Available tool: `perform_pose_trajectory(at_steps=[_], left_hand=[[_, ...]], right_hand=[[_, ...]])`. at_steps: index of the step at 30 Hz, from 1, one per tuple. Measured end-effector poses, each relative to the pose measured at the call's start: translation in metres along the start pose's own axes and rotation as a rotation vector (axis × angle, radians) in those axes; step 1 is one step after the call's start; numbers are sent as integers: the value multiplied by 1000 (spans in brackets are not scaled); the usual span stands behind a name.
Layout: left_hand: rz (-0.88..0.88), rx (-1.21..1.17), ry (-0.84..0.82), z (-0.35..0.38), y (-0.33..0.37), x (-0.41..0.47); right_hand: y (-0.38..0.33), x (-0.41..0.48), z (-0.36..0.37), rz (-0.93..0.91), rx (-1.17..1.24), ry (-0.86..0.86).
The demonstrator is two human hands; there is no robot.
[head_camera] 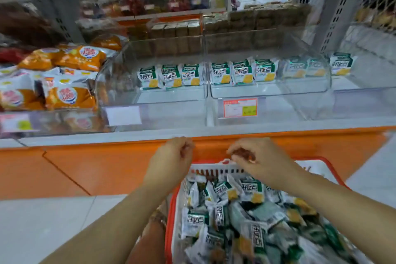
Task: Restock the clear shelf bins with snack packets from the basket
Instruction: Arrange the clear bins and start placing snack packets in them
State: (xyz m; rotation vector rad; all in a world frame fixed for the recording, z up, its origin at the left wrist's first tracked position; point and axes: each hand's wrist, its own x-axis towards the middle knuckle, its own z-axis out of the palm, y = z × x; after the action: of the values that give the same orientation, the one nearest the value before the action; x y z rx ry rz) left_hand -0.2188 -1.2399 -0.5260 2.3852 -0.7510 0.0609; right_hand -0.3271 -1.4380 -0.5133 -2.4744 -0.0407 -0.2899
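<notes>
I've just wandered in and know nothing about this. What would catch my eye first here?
Most striking is the red basket at lower right, heaped with green-and-white snack packets, with the left hand and right hand poised just above its far rim. Beyond them, the clear shelf bins hold only one row of matching packets standing at the back. Bright orange packets crowd the bin on the left.

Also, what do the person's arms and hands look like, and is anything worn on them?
The left hand and the right hand are bare, with no gloves. The left forearm and the right forearm are uncovered as far as the frame shows; no sleeve comes into view. No watch or bracelet shows. The picture is too blurred to tell about rings.
</notes>
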Motion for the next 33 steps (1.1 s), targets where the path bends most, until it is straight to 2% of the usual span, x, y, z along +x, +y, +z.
perform_pose_trajectory(at_steps=[4, 7, 11, 13, 21, 24, 29, 33], left_hand=[[-110, 261, -499, 20, -18, -20], [-95, 361, -712, 24, -21, -23], [-105, 420, -901, 27, -31, -24], [-104, 418, -941, 28, -35, -24], [-44, 442, -926, 29, -35, -23], [-28, 383, -852, 21, -30, -23], [-62, -124, -639, -14, 1, -14], [-150, -552, -341, -54, 30, -11]], right_hand=[[15, -18, 45, 141, -96, -265], [29, -30, 70, 206, -195, -431], [46, -33, 90, 279, -210, -372], [55, -28, 96, 334, -185, -345], [55, -15, 101, 297, -285, -343], [36, -10, 77, 318, -197, -301], [-18, -1, 18, 224, -79, -167], [-65, 17, -22, 125, 68, 7]])
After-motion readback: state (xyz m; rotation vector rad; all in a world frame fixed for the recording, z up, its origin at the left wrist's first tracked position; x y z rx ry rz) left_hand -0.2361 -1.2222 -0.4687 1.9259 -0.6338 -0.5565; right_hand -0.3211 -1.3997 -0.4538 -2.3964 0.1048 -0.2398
